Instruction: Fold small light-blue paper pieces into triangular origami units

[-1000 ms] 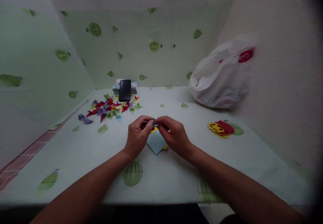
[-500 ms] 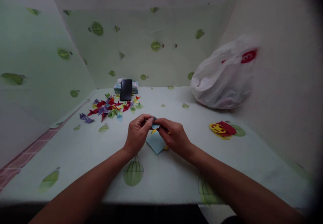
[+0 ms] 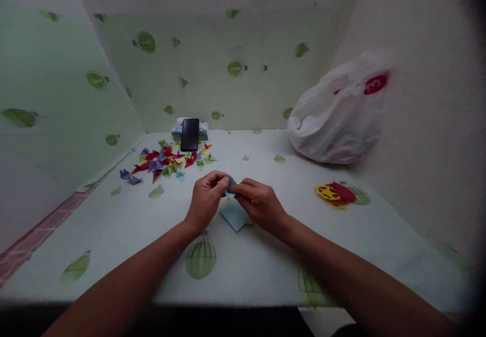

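Between my two hands, above the middle of the table, is a small piece of folded light-blue paper (image 3: pixel 230 187). My left hand (image 3: pixel 207 195) pinches it with thumb and fingers from the left. From the other side, my right hand (image 3: pixel 261 200) has its fingertips closed on the paper's right edge. The fingers cover much of the piece, so its exact shape is hard to make out. Below the hands lies a light-blue paper square (image 3: pixel 235 216), one corner toward me, with bits of yellow paper (image 3: pixel 249 222) showing from beneath it.
A pile of colourful folded paper pieces (image 3: pixel 165 162) lies at the back left, beside a black phone (image 3: pixel 190 134) leaning on a tissue pack (image 3: pixel 176 133). A white plastic bag (image 3: pixel 334 119) stands at the back right. Red and yellow cut-outs (image 3: pixel 329 193) lie in front of it.
The folded light-blue paper has turned and tilted between my fingers. My right hand has shifted slightly left, closer to the left fingertips.
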A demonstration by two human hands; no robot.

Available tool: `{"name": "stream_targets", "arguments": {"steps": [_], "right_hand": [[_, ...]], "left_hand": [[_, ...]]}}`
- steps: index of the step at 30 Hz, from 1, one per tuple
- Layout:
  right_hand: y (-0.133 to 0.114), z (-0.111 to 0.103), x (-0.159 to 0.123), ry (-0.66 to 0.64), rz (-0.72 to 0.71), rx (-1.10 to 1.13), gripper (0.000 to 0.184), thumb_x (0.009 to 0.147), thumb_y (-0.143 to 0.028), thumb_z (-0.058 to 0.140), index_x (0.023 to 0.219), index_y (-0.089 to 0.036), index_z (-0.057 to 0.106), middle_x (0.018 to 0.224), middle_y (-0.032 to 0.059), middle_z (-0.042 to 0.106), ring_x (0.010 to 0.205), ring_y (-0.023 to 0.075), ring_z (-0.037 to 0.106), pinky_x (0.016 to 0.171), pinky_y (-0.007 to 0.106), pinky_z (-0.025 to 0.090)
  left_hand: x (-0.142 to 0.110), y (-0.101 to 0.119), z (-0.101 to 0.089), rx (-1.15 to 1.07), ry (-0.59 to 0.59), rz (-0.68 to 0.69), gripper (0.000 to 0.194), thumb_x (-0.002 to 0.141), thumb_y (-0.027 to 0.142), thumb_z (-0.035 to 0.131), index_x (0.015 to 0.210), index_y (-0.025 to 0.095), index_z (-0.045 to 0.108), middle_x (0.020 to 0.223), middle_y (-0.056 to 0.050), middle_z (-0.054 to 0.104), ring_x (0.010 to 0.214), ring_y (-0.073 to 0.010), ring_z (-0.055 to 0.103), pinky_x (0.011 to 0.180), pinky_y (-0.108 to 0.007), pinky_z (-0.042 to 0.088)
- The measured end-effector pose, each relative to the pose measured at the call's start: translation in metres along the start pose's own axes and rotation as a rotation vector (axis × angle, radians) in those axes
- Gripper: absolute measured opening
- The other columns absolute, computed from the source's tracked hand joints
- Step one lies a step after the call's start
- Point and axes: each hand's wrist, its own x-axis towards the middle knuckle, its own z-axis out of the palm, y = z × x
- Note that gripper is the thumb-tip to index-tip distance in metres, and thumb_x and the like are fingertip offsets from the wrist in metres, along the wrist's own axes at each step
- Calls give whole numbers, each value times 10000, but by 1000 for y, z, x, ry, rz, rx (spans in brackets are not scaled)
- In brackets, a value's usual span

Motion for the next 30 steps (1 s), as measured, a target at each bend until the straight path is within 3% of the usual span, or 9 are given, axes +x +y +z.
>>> {"name": "stream_targets", "arguments": {"steps": [9,13,18,21,25,28,30], "right_hand": [[-2,-2,2,27,-87,-10,136,954,-152,545,940,-169,679,831,53,659,719,149,613,666,247,464],[-2,-2,2,71,-91,-31,121,950,-140,550,888,-160,651,785,46,640,704,156,596,656,257,454],[-3,-4,2,82,-67,-41,124,954,-159,546,880,-168,646,793,51,639,704,157,597,652,265,456],[-7,-7,3,61,-61,70,139,972,-224,544,901,-177,655,803,50,658,706,153,609,663,271,469],[-9,-15,7,97,151,372,225,1012,-306,469,991,-174,650,703,-6,607,527,97,554,537,234,451],[-4,-19,11,140,315,460,200,958,-326,553,891,-162,646,646,-23,576,496,89,533,501,226,438],[0,-20,14,84,379,512,190,906,-326,616,824,-157,646,631,-25,577,492,89,534,495,227,444]], "left_hand": [[0,2,3,-186,3,-100,209,780,349,730,805,145,692,785,0,657,722,-112,602,675,-244,563],[1,-2,3,-248,-41,-136,259,783,378,749,895,144,743,863,-32,706,798,-135,645,765,-284,586],[2,-5,1,-233,-78,-125,314,782,390,764,967,136,768,906,-58,737,846,-158,670,855,-326,579],[2,-4,-1,-187,-91,-92,299,789,383,761,972,146,767,955,-62,740,864,-163,669,834,-314,575],[3,0,-3,-146,-131,-75,283,819,386,729,985,159,754,943,-55,732,865,-162,664,827,-313,561],[3,2,-3,-147,-164,-91,291,822,374,718,1020,161,717,898,-43,714,821,-151,656,786,-300,546],[2,3,-2,-156,-170,-94,271,811,360,725,993,165,677,853,-25,692,769,-136,639,728,-276,530]]}}
